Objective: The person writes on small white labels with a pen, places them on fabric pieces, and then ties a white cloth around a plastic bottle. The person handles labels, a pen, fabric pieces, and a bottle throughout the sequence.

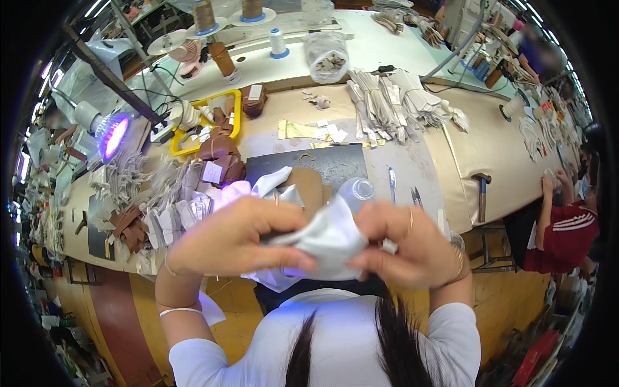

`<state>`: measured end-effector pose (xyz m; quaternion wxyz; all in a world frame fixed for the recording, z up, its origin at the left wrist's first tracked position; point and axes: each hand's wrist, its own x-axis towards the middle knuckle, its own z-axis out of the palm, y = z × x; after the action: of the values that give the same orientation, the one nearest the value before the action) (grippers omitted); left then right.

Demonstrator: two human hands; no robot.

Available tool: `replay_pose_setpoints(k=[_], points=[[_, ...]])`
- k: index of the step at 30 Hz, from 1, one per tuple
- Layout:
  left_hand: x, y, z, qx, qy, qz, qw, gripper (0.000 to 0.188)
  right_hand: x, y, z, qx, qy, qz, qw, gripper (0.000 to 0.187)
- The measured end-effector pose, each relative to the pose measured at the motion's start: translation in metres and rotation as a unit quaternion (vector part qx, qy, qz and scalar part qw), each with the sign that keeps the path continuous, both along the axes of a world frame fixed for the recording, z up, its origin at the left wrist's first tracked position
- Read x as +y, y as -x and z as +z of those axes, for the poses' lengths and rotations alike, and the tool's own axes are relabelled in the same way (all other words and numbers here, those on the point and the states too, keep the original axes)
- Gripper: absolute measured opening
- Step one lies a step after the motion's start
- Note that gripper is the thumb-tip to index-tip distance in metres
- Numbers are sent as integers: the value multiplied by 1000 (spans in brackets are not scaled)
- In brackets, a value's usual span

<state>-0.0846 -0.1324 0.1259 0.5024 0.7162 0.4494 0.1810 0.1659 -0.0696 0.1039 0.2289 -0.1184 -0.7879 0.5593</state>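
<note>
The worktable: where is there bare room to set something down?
A broad bare patch lies right, on the tan worktable between the hammer and the pale strips. A smaller one is on the dark mat, beyond the clear container. The left is crowded with the yellow basket, brown bundles and pale bundles.

Smeared and half-hidden

Blur softens the white piece (335,242), the left hand (238,235) and the right hand (412,248). They hide the lower part of the clear container (356,189). The top edge cuts off a brown thread cone (204,14).
</note>
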Motion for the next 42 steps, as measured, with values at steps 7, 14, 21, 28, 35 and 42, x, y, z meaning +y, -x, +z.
replay_pose_setpoints(k=[7,14,21,28,35,42], points=[[19,-26,-36,-106,22,114,988,26,-33,-35,-74,190,280,-211,917,14],[75,-51,-79,-87,-41,206,974,25,9,-23,-99,177,326,-305,877,24],[74,-53,-85,-41,-104,292,950,23,22,-20,-135,156,426,-289,843,21],[67,-77,-81,-49,-343,88,934,43,23,-20,-139,161,451,-265,837,20],[71,-82,-119,-183,-56,119,974,62,25,-33,-154,142,460,-224,847,10],[68,-92,-133,-226,-76,157,958,74,38,-50,-138,288,394,-231,842,23]])
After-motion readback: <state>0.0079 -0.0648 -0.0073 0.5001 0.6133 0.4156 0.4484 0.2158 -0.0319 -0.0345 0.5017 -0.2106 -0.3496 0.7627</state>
